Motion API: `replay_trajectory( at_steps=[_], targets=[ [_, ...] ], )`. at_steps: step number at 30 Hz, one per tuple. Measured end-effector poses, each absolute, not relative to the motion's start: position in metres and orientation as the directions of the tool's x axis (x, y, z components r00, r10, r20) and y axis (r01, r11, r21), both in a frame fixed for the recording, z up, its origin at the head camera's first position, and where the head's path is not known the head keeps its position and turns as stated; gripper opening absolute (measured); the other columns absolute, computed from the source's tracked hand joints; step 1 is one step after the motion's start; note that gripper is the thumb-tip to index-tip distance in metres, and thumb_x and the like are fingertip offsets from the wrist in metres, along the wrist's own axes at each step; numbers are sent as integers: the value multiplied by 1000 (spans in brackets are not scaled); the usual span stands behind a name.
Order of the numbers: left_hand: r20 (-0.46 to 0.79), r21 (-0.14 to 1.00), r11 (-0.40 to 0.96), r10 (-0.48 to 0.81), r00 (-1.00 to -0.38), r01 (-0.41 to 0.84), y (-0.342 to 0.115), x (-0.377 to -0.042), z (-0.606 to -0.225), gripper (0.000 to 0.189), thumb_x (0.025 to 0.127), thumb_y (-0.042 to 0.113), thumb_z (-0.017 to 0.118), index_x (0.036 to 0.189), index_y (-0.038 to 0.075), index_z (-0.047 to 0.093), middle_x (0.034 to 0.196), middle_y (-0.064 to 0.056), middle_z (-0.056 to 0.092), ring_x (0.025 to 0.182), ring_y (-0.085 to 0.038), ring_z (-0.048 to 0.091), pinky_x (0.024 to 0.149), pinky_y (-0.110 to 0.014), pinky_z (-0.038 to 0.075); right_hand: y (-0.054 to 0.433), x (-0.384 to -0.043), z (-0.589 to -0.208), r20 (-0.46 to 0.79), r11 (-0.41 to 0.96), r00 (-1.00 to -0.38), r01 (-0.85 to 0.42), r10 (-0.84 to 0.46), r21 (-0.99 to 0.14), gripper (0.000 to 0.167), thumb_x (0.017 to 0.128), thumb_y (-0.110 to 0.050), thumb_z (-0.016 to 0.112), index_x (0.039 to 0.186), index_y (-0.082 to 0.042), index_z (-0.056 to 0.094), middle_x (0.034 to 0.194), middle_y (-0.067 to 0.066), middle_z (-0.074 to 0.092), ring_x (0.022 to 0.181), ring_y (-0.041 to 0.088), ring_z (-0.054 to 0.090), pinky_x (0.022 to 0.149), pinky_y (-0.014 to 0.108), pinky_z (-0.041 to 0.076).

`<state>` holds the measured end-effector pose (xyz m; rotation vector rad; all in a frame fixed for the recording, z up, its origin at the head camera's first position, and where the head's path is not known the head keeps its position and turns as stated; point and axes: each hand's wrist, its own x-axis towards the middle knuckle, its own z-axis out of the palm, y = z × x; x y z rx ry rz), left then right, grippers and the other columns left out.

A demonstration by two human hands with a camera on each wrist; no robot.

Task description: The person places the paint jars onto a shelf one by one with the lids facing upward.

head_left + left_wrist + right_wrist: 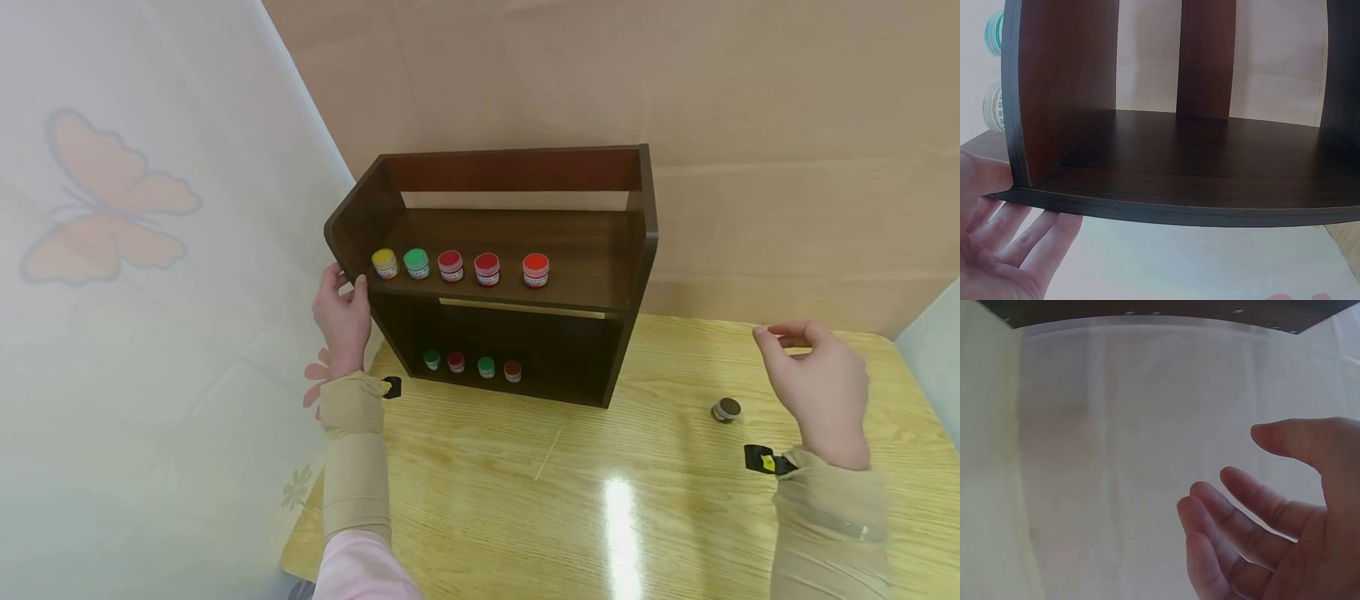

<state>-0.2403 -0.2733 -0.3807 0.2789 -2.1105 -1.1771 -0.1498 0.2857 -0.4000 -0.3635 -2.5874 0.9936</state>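
My left hand [343, 315] holds the left side panel of a dark brown two-tier wooden shelf [517, 302]. In the left wrist view its thumb lies at the front edge and the fingers reach along the outer face of the panel [1179, 215]. Small paint jars stand in a row on the upper board, from a yellow-lidded jar [385, 263] to a bright red one [536, 270]. To the right, my right hand [821, 387] hovers over the table with bent, relaxed fingers and nothing in them. A dark-lidded jar [726, 409] sits nearest it.
More jars line the lower tier, among them a green one [486, 367] and a brown one [512, 372]. The shelf stands on a light wood-grain table [480, 483]. A pale curtain with a butterfly [112, 204] hangs close at the left; a brown cloth [787, 167] hangs behind.
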Motion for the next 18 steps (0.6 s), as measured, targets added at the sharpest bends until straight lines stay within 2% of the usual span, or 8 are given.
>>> replay_trajectory(
  at_steps=[3, 6, 7, 9, 11, 18],
  targets=[
    [460, 816, 562, -493, -738, 133, -273, -240, -381, 30, 95, 27, 60, 123, 18, 61, 115, -7, 68, 89, -25, 71, 82, -37, 58, 290, -152, -416, 164, 758, -935, 142, 313, -637, 49, 93, -49, 52, 119, -9, 63, 90, -15, 62, 58, -11, 45, 53, 30, 36],
    [460, 816, 562, -494, -738, 133, -273, -240, -380, 30, 95, 27, 61, 123, 17, 61, 116, -7, 68, 89, -24, 71, 82, -36, 58, 291, -154, -430, 107, 779, -953, 164, 284, -605, 54, 95, -50, 48, 122, -4, 60, 105, 13, 66, 60, 4, 53, 49, 32, 37],
    [462, 815, 563, -493, -737, 135, -273, -240, -380, 30, 95, 27, 61, 123, 17, 61, 116, -7, 68, 89, -24, 71, 82, -36, 58, 291, -154, -434, 90, 782, -956, 172, 280, -599, 56, 95, -50, 47, 122, -3, 60, 109, 19, 65, 61, 12, 56, 48, 32, 38],
    [464, 814, 565, -492, -737, 136, -273, -240, -380, 30, 95, 27, 61, 123, 17, 61, 115, -7, 68, 89, -24, 71, 81, -36, 58, 291, -155, -443, 54, 783, -959, 193, 277, -591, 59, 96, -51, 45, 123, -1, 58, 110, 23, 64, 66, 24, 60, 47, 32, 39],
    [465, 813, 567, -492, -736, 134, -273, -241, -381, 30, 95, 27, 61, 123, 17, 61, 115, -7, 68, 89, -24, 72, 81, -36, 58, 293, -156, -451, 17, 783, -960, 218, 279, -583, 62, 95, -53, 45, 124, 0, 58, 111, 24, 64, 71, 31, 62, 47, 33, 40],
    [471, 812, 567, -491, -733, 141, -274, -241, -381, 30, 95, 27, 61, 123, 16, 61, 115, -7, 68, 88, -25, 72, 81, -37, 58, 300, -162, -484, -86, 789, -962, 262, 259, -556, 70, 94, -58, 43, 126, 2, 54, 112, 25, 61, 78, 33, 63, 48, 32, 41]
  ],
)
